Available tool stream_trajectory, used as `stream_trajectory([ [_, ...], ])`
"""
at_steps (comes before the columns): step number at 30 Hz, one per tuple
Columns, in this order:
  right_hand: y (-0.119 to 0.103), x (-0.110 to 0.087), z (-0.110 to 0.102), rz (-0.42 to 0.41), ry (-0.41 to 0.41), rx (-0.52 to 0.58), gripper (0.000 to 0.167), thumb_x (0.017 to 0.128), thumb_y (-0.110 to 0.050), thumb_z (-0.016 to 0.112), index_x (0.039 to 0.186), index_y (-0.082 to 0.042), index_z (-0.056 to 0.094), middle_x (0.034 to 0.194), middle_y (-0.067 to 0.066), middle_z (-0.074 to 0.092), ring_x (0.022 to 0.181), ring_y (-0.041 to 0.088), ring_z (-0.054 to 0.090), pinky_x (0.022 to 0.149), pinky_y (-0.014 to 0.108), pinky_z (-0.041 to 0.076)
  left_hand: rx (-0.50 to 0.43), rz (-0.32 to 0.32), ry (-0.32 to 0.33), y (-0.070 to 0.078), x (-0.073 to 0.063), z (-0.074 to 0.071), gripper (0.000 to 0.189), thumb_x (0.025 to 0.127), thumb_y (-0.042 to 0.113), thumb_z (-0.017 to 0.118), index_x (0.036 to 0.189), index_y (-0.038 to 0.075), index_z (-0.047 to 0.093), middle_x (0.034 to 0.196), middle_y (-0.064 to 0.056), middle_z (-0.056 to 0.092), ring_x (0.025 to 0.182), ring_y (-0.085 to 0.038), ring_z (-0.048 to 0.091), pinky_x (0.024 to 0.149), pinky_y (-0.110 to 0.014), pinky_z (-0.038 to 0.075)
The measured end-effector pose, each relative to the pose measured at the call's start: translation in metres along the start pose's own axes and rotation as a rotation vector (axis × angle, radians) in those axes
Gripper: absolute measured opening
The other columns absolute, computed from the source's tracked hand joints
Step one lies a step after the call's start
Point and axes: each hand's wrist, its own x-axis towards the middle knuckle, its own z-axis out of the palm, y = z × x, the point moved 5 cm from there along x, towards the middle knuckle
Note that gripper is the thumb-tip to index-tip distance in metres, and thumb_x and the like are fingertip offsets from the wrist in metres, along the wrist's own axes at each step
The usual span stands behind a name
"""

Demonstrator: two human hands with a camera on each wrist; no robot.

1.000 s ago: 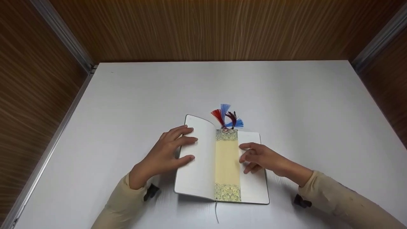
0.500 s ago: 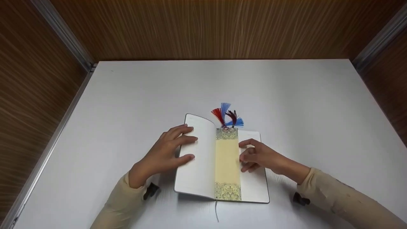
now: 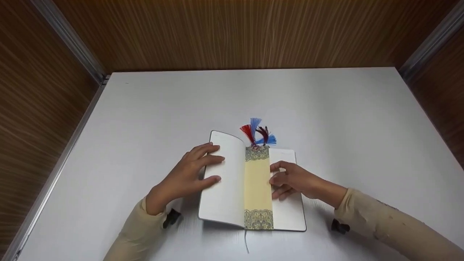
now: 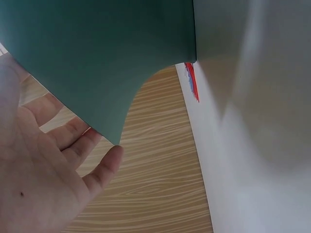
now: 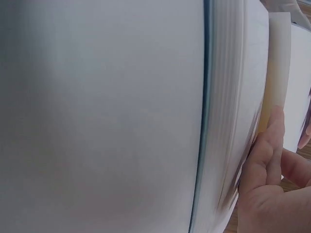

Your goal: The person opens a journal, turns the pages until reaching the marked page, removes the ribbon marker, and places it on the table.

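An open notebook (image 3: 223, 195) with blank white pages lies before me. Its left side is raised off the table, and the left wrist view shows the green cover (image 4: 92, 58) from below. My left hand (image 3: 188, 172) rests on that raised side, fingers extended over the page and the cover's edge under them. Along the gutter of the right page lies a yellow bookmark (image 3: 257, 185) with patterned ends and red, blue and dark tassels (image 3: 255, 132) at its top. My right hand (image 3: 297, 181) pinches the bookmark's right edge with thumb and fingers.
A thin grey ribbon (image 3: 246, 241) hangs from the notebook's lower edge onto the white table (image 3: 174, 105). Wood-grain panels (image 3: 232, 34) stand behind the table and at both sides. A black wrist device (image 3: 172, 218) shows under each sleeve.
My right hand has shifted slightly left, and its thumb has come onto the bookmark's edge. The bookmark's lower pattern looks darker now. My left hand and the notebook keep their places.
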Motion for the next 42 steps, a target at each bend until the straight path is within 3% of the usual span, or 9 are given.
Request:
stream_trajectory([
  [10, 0.001, 0.004, 0.005, -0.018, 0.030, -0.009, 0.045, 0.094, -0.008, 0.057, 0.131, 0.001, 0.033, 0.078, 0.005, 0.064, 0.061, 0.013, 0.067, 0.061, 0.028, 0.057, -0.010, -0.016, -0.013, -0.003, -0.002, 0.001, 0.039, 0.087, 0.027, 0.071, 0.123, 0.013, 0.065, 0.143, -0.009, 0.051, 0.139, -0.031, 0.037, 0.107, -0.058, 0.034],
  [18, -0.003, -0.004, -0.010, -0.020, 0.059, -0.058, 0.051, 0.093, -0.011, 0.059, 0.136, 0.001, 0.035, 0.078, 0.005, 0.066, 0.060, 0.013, 0.066, 0.059, 0.029, 0.057, -0.018, -0.016, -0.019, -0.004, 0.000, 0.001, 0.039, 0.087, 0.027, 0.071, 0.123, 0.012, 0.064, 0.142, -0.010, 0.050, 0.140, -0.031, 0.037, 0.108, -0.057, 0.033],
  [34, -0.026, -0.033, -0.084, -0.019, 0.217, -0.249, 0.054, 0.096, -0.017, 0.055, 0.141, -0.001, 0.029, 0.088, 0.002, 0.057, 0.075, 0.014, 0.059, 0.063, 0.027, 0.049, -0.033, -0.015, -0.029, -0.006, 0.001, 0.003, 0.040, 0.089, 0.029, 0.069, 0.124, 0.012, 0.064, 0.143, -0.009, 0.049, 0.141, -0.032, 0.035, 0.109, -0.057, 0.032],
  [42, -0.025, -0.040, -0.129, -0.016, 0.260, -0.264, 0.054, 0.096, -0.015, 0.054, 0.140, -0.002, 0.026, 0.089, -0.001, 0.056, 0.075, 0.011, 0.057, 0.066, 0.028, 0.048, -0.032, 0.001, -0.022, -0.003, 0.004, 0.001, 0.038, 0.089, 0.027, 0.070, 0.124, 0.012, 0.064, 0.143, -0.009, 0.050, 0.140, -0.031, 0.036, 0.107, -0.057, 0.033],
])
